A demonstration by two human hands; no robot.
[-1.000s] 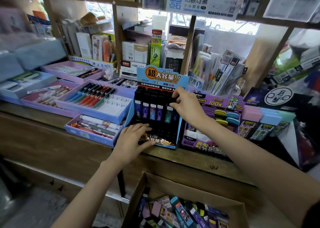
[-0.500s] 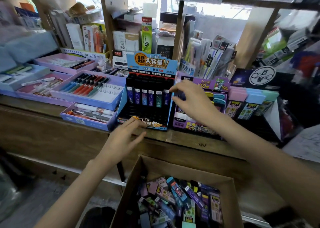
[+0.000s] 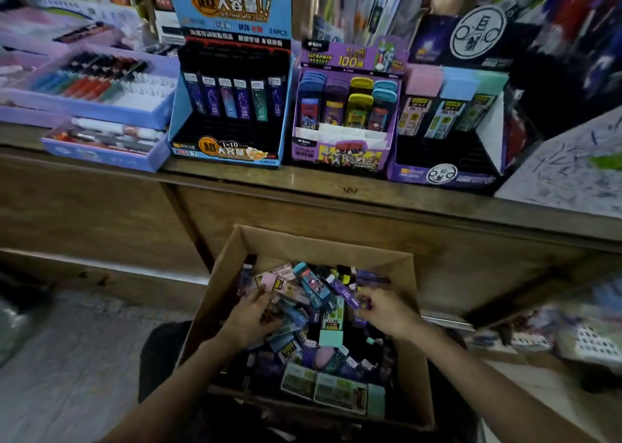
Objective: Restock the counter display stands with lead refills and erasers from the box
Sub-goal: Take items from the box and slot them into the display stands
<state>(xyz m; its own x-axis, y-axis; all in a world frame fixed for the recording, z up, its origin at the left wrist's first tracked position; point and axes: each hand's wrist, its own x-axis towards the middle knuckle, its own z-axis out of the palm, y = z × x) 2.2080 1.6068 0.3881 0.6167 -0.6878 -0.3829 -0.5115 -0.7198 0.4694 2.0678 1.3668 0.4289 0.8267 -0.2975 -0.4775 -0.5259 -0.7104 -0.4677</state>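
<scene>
As a purple refill point(image 3: 341, 287) was pinched by the right hand point(image 3: 382, 311), the left hand's point(image 3: 250, 319) grip being unclear, jumbled neighbours could be dragged out.

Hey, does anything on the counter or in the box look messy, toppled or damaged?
Nothing looks spilled or damaged. The blue stand sits upright on the counter, but only its back row holds refills; the front slots are empty. In the cardboard box, packs lie heaped at all angles.
</scene>
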